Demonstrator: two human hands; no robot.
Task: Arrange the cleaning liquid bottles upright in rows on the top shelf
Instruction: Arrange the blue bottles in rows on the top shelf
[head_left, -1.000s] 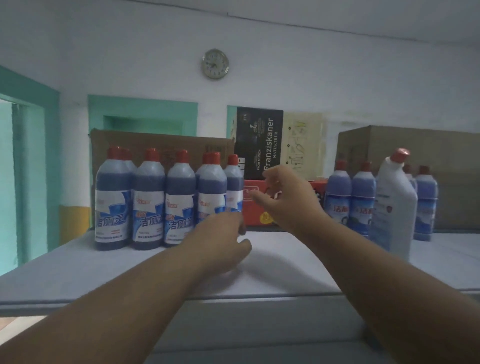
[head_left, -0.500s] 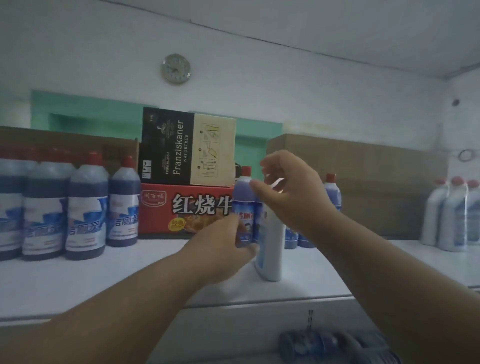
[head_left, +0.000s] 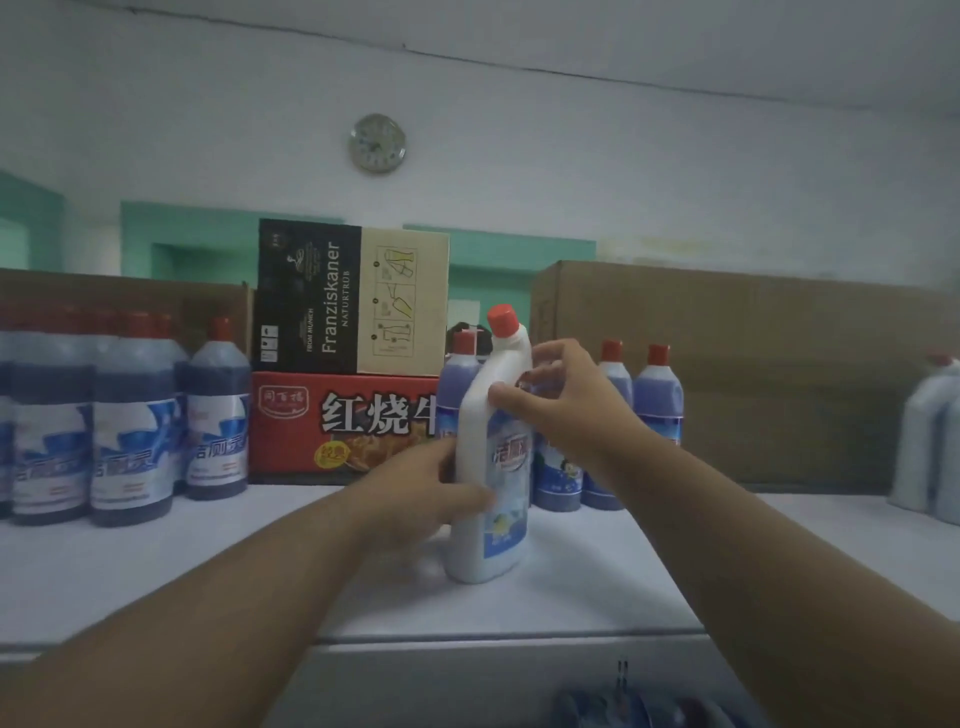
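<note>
A white bent-neck cleaner bottle (head_left: 485, 499) with a red cap stands upright near the front of the white top shelf (head_left: 156, 582). My left hand (head_left: 421, 488) grips its lower body from the left. My right hand (head_left: 561, 400) holds its shoulder from the right, fingers curled round the neck. Directly behind it stand several dark blue bottles (head_left: 657, 395) with red caps. A row of similar blue bottles (head_left: 132, 431) fills the shelf's left side.
A red printed carton (head_left: 337, 421) with a black and tan box (head_left: 353, 296) on top sits at the back centre. A large brown carton (head_left: 753, 364) stands back right. More white bottles (head_left: 930, 441) stand at the far right. Blue bottles (head_left: 649, 709) lie on a lower level.
The view swung right, then back a little. Both hands left the blue bottles on the left and closed on the white bottle, which now stands between them.
</note>
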